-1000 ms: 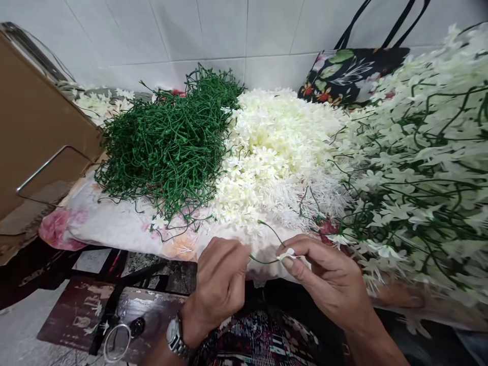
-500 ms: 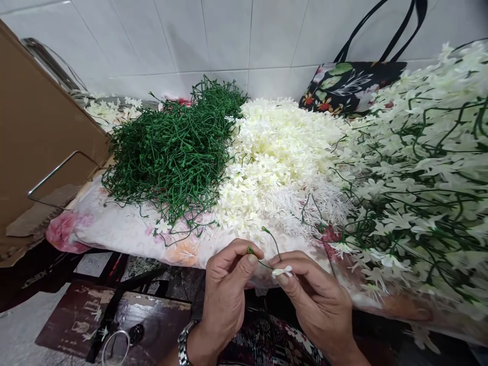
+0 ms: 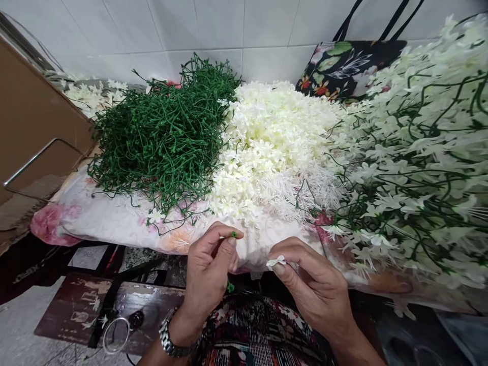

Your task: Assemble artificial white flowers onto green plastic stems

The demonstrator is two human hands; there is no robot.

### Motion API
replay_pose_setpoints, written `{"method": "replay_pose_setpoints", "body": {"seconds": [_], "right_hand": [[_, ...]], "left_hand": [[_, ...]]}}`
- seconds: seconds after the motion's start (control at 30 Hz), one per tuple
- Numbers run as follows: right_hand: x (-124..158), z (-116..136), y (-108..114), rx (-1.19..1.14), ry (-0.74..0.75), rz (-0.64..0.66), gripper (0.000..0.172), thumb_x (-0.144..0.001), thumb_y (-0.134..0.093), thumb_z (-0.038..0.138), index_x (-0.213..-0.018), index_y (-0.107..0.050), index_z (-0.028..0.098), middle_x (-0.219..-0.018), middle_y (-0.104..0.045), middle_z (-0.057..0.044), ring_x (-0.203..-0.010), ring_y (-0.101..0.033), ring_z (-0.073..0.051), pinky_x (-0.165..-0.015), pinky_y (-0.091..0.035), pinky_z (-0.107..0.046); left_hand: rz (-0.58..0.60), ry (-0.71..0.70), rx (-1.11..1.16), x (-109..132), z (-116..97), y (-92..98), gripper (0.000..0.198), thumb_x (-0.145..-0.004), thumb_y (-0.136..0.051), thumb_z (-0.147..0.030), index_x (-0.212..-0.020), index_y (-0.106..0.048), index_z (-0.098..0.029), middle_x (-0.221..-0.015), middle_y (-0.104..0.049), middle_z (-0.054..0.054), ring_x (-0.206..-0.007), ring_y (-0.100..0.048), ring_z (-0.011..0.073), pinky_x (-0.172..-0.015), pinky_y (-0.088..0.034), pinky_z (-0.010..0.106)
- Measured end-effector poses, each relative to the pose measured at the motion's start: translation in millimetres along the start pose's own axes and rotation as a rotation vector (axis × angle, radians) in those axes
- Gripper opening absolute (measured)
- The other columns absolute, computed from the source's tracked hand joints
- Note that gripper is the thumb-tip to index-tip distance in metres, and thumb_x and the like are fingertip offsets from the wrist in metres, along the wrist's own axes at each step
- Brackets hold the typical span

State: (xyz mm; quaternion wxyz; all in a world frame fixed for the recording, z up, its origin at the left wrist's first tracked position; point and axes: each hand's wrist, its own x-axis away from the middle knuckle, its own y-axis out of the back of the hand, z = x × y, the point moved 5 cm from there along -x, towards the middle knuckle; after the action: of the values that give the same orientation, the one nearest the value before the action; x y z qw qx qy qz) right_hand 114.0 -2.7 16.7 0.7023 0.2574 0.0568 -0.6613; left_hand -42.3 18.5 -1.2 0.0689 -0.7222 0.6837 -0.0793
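Brown cardboard forms a panel, seemingly one side of a box [image 3: 38,91], at the far left, with a bent wire [image 3: 32,155] in front of it; whatever the box contains is hidden. Beside it, on the tabletop's floral cloth [image 3: 110,216], lies a thick tangle of green stems [image 3: 160,137]. Nearer the person, the left hand [image 3: 208,272], wearing a metal watch [image 3: 168,338] on its wrist, pinches a green stem [image 3: 234,234] between thumb and forefinger, its tip showing at the fingertips. Beyond the hands spreads a heap of loose white blossoms [image 3: 274,132], with thin white strands [image 3: 284,193] along its near edge. Across a gap from the left, the right hand [image 3: 314,284] grips a small white flower [image 3: 275,262] between thumb and forefinger. Behind, a black flower-print bag [image 3: 351,68] leans by the tiled wall [image 3: 213,25], its contents hidden. Stemmed white flowers [image 3: 412,168] pile up at the far right.
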Motion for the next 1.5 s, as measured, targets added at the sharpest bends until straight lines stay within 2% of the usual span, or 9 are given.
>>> {"method": "replay_pose_setpoints", "body": {"seconds": [0.1, 0.3, 0.53, 0.63, 0.73, 0.9, 1.07, 1.5], "right_hand": [[-2, 6, 2, 0.077, 0.031, 0.03, 0.012, -0.085, -0.051, 0.008, -0.086, -0.058, 0.018, -0.073, -0.059, -0.001, -0.066, -0.056, -0.011, -0.058, -0.045, -0.022], [-12, 24, 6, 0.244, 0.187, 0.076, 0.014, -0.082, -0.051, 0.005, -0.087, -0.057, 0.016, -0.072, -0.058, -0.003, -0.066, -0.054, -0.013, -0.057, -0.045, -0.024], [-18, 28, 4, 0.37, 0.23, 0.248, 0.013, -0.085, -0.047, 0.009, -0.078, -0.057, 0.014, -0.067, -0.053, -0.003, -0.064, -0.049, -0.014, -0.057, -0.039, -0.027], [-17, 28, 4, 0.414, 0.243, 0.279, 0.015, -0.087, -0.046, 0.009, -0.077, -0.056, 0.014, -0.067, -0.053, -0.004, -0.063, -0.046, -0.014, -0.057, -0.037, -0.027], [-15, 26, 2, 0.477, 0.258, 0.308, 0.017, -0.088, -0.044, 0.009, -0.078, -0.056, 0.015, -0.067, -0.053, -0.003, -0.064, -0.045, -0.014, -0.057, -0.036, -0.028], [-13, 18, -3, 0.498, 0.284, 0.273, 0.019, -0.087, -0.042, 0.006, -0.075, -0.052, 0.017, -0.067, -0.051, -0.003, -0.064, -0.044, -0.014, -0.057, -0.037, -0.028], [-9, 2, -7, 0.46, 0.254, 0.246, 0.017, -0.086, -0.041, 0.004, -0.077, -0.048, 0.018, -0.066, -0.047, -0.002, -0.063, -0.044, -0.014, -0.056, -0.038, -0.027], [-7, -6, -15, 0.501, 0.29, 0.23, 0.021, -0.084, -0.041, 0.0, -0.073, -0.044, 0.018, -0.064, -0.045, -0.003, -0.064, -0.042, -0.014, -0.056, -0.038, -0.027]], "left_hand": [[0.098, -0.119, -0.16, 5, -4, -4.5, 0.012, -0.083, -0.057, -0.021, -0.077, -0.068, -0.019, -0.07, -0.056, 0.0, -0.047, -0.043, 0.0064, -0.043, -0.035, 0.021], [0.264, -0.217, -0.328, 11, -12, -16.8, 0.018, -0.084, -0.053, -0.015, -0.07, -0.064, -0.016, -0.061, -0.055, 0.002, -0.057, -0.052, 0.0122, -0.051, -0.041, 0.023], [0.302, -0.488, -0.508, 15, -27, -23.0, 0.021, -0.079, -0.049, -0.002, -0.079, -0.064, -0.016, -0.06, -0.049, -0.001, -0.054, -0.048, 0.0099, -0.047, -0.037, 0.02], [0.334, -0.525, -0.575, 17, -26, -23.7, 0.023, -0.08, -0.046, 0.0, -0.082, -0.063, -0.016, -0.061, -0.048, -0.001, -0.055, -0.047, 0.01, -0.047, -0.036, 0.021], [0.362, -0.546, -0.676, 18, -22, -24.6, 0.022, -0.08, -0.044, -0.001, -0.075, -0.061, -0.015, -0.059, -0.044, -0.001, -0.053, -0.044, 0.0105, -0.047, -0.034, 0.023], [0.368, -0.582, -0.836, 15, -17, -29.6, 0.026, -0.076, -0.04, 0.001, -0.065, -0.058, -0.015, -0.055, -0.038, -0.002, -0.049, -0.039, 0.0104, -0.045, -0.03, 0.024], [0.351, -0.607, -0.893, 11, -9, -33.7, 0.027, -0.072, -0.039, 0.002, -0.056, -0.049, -0.017, -0.053, -0.036, -0.003, -0.047, -0.035, 0.0095, -0.044, -0.028, 0.024], [0.239, -0.63, -1.017, 9, -2, -34.1, 0.026, -0.066, -0.038, 0.001, -0.052, -0.041, -0.02, -0.051, -0.038, -0.001, -0.046, -0.036, 0.0116, -0.044, -0.028, 0.026]]}}
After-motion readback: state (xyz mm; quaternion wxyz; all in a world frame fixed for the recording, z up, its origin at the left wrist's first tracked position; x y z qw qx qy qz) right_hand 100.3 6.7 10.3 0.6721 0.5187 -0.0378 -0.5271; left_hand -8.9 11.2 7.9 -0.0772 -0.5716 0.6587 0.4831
